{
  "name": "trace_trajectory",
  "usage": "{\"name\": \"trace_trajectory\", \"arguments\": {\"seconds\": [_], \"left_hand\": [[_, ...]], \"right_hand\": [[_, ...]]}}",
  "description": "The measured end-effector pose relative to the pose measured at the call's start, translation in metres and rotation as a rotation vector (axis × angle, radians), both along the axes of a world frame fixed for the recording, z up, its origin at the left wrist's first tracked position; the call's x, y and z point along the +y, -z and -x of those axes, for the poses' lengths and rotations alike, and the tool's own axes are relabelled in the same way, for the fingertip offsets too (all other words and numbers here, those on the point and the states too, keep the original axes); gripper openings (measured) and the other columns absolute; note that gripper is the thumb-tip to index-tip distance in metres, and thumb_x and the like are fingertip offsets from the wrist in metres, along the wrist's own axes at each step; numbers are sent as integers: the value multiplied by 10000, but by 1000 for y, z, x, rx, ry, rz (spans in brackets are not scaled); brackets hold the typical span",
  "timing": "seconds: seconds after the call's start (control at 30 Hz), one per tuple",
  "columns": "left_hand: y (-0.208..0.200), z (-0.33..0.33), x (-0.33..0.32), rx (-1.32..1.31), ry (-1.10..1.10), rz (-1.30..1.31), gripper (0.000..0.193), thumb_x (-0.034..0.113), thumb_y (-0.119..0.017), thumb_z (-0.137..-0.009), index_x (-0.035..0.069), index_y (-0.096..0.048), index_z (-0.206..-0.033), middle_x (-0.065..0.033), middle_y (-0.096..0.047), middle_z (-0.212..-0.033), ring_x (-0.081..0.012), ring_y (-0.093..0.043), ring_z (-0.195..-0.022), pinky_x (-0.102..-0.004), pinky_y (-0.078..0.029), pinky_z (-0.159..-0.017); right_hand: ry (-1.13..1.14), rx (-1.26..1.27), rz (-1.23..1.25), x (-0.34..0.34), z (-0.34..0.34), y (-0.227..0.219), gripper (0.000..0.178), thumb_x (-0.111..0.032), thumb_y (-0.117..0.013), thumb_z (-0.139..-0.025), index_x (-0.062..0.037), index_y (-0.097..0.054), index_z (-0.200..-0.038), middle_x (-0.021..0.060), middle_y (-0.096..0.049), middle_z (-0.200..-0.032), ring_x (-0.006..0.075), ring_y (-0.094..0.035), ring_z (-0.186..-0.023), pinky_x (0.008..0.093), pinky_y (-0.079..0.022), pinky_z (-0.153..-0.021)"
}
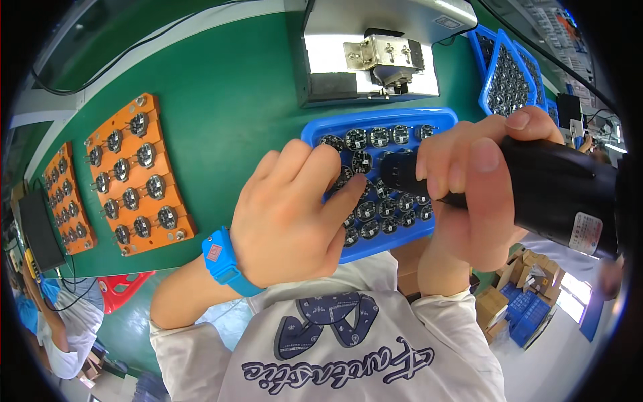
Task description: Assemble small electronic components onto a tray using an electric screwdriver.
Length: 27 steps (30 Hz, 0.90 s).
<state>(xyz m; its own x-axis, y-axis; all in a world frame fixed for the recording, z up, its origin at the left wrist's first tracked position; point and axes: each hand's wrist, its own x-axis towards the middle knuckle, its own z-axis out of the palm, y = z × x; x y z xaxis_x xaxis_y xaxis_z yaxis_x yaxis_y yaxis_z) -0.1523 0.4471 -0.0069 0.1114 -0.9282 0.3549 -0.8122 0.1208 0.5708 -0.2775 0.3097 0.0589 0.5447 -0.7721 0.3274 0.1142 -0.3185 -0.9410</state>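
Note:
A blue tray (309,134) of small round black-and-silver circuit-board parts lies in front of me. My left hand (288,211), wearing a blue wrist strap (222,260), reaches over its left side with fingers bent. Its thumb and index finger close around a round circuit-board part (362,162) in the tray; their exact contact is partly hidden. In my right hand (472,181) is a black electric screwdriver (562,181), held nearly sideways. Its narrow nose points left, over the tray and close to my left thumb. My right fingers cover part of its front.
Two orange fixture boards (171,194) (84,228) with round parts stand at the left of the green table (228,87). Behind the tray sits a metal box machine (328,60). More filled blue trays (483,94) stand at the far right. A co-worker's arm (53,325) shows at left.

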Motion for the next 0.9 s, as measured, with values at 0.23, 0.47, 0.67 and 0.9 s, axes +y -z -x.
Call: {"name": "trace_trajectory", "arguments": {"seconds": [0.23,0.47,0.67,0.9], "left_hand": [[13,9,-5,-37,-14,-13,568,55,-699,-571,48,-787,-1132,-91,-504,-951,-277,-509,-841,-400,-412,-677],[11,11,-6,-61,-22,-46,562,55,-700,-587,33,-770,-1145,-99,-505,-959,-297,-514,-868,-408,-404,-679],[4,10,-8,-57,-30,-74,411,76,-691,-698,7,-771,-1095,-93,-523,-960,-282,-523,-905,-392,-400,-698],[-1,12,-11,-66,-50,-113,273,96,-697,-812,-18,-780,-1045,-87,-550,-974,-269,-537,-960,-375,-406,-727]], "right_hand": [[-33,69,66,-2,2,1,344,-7,-541,-977,7,-413,-1297,116,-592,-725,183,-564,-584,403,-538,-626],[-101,101,120,-6,6,4,299,-5,-545,-989,-18,-427,-1264,127,-602,-741,178,-560,-594,392,-532,-612],[-181,10,178,-7,8,15,272,13,-561,-982,-45,-429,-1214,113,-588,-760,173,-545,-591,393,-522,-594],[-163,-25,157,-3,13,21,271,1,-592,-984,-74,-435,-1192,84,-566,-750,172,-530,-573,390,-512,-581]]}}
